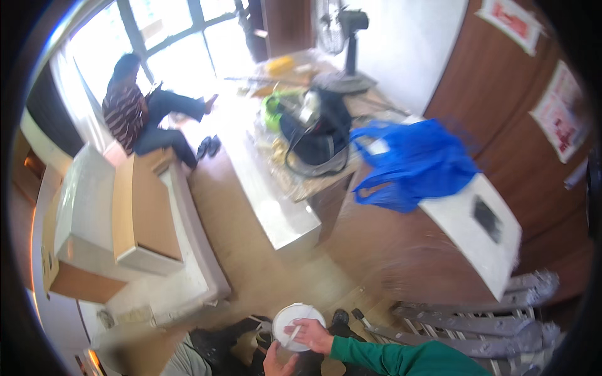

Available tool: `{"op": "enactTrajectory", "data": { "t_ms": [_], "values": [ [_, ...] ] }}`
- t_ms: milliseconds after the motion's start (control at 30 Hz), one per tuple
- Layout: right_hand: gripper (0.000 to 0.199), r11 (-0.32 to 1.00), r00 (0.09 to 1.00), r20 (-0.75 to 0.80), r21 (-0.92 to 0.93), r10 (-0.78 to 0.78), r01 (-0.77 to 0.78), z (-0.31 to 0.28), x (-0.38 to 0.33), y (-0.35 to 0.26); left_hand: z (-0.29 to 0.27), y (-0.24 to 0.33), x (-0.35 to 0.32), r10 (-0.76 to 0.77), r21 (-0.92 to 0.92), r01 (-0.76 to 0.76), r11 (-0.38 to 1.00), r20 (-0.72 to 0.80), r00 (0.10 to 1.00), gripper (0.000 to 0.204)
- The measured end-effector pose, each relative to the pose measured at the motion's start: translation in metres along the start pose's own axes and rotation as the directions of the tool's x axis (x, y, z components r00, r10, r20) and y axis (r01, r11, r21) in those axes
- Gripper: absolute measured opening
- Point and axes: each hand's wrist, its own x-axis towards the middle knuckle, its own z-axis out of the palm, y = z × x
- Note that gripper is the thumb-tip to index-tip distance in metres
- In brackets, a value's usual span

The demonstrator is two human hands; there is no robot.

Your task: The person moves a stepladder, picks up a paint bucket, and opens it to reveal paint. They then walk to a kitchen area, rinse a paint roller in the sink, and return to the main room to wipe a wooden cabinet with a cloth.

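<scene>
We see our green-sleeved right hand (311,336), a thin white stick (292,335) by its fingers, over a round white disc (298,311), our bare left hand (279,363) near, a crumpled blue plastic bag (419,164) beyond.

Room seemingly mid-renovation, metal ladder (520,343), boxy cabinet (147,210), cluttered table (318,185), large window (182,53)

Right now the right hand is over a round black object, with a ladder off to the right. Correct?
Not quite: the round object is white, not black, as the head view shows. The right hand is over it, and the ladder is off to the right.
</scene>
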Motion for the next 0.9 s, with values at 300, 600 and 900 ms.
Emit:
{"op": "enactTrajectory", "data": {
  "t_ms": [300, 600, 900],
  "values": [
    [0.039, 0.856, 0.854, 0.319, -0.188, -0.412, 0.483, 0.036, -0.195, 0.004, -0.123, 0.194, -0.005, 0.236, 0.012, -0.237, 0.971, 0.054, 0.970, 0.024],
    [0.040, 0.519, 0.644, 0.183, -0.450, -0.743, 0.727, -0.041, -0.293, -0.048, -0.216, 0.363, -0.074, 0.711, -0.414, -0.592, 0.692, 0.248, 0.658, 0.011],
    [0.045, 0.624, 0.761, 0.334, -0.437, -0.556, 0.648, -0.123, -0.424, -0.042, -0.163, 0.485, -0.135, 0.829, -0.736, -0.391, 0.552, 0.535, 0.162, 0.013]
  ]
}}
